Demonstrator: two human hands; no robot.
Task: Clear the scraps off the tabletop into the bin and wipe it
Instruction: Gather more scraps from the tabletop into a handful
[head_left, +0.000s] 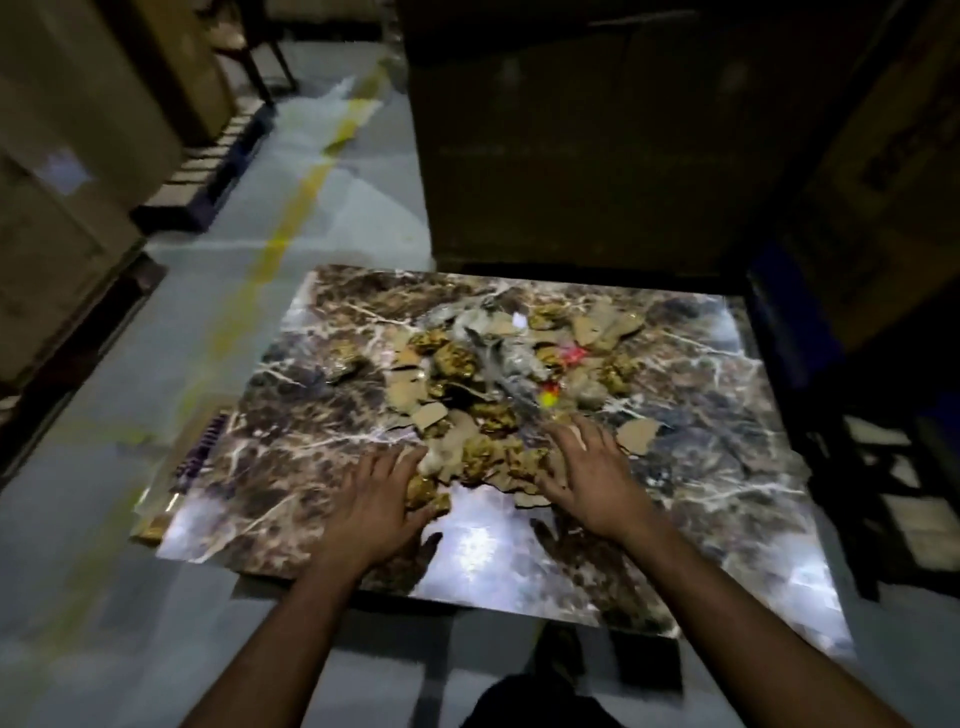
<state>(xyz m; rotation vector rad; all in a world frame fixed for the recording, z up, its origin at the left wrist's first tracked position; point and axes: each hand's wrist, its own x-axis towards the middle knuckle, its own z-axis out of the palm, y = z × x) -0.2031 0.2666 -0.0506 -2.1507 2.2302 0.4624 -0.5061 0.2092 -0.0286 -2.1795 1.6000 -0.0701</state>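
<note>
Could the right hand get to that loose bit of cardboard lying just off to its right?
Probably yes. The cardboard piece lies flat on the tabletop right beside the right hand, with nothing between them, and the fingers are spread flat, holding nothing.

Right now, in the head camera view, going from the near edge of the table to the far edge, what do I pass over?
Bare glossy marble tabletop → the left hand and right hand spread flat at the pile's near edge → the heap of cardboard and crumpled scraps → a small white paper bit → the big cardboard box behind the table.
</note>
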